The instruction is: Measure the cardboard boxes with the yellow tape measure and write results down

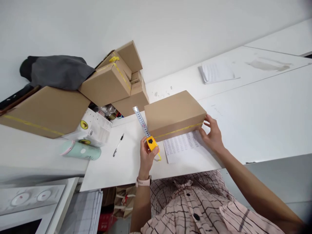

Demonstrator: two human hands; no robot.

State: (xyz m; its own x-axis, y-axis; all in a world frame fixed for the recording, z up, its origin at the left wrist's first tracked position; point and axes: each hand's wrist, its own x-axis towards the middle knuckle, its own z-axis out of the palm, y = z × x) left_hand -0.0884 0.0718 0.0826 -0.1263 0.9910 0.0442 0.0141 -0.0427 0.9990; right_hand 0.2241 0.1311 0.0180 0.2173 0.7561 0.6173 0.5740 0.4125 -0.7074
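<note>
One brown rectangular cardboard box with a yellow stripe (175,112) stands on the white table (104,172), just beyond a printed white sheet of paper (180,152). The left hand (147,154) has its fingers closed around a yellow tape measure (151,142), whose silver numbered blade (141,122) (it is pulled out) passes near the box's left end. The right hand (212,133), fingers moderately apart, touches its right end.
</note>
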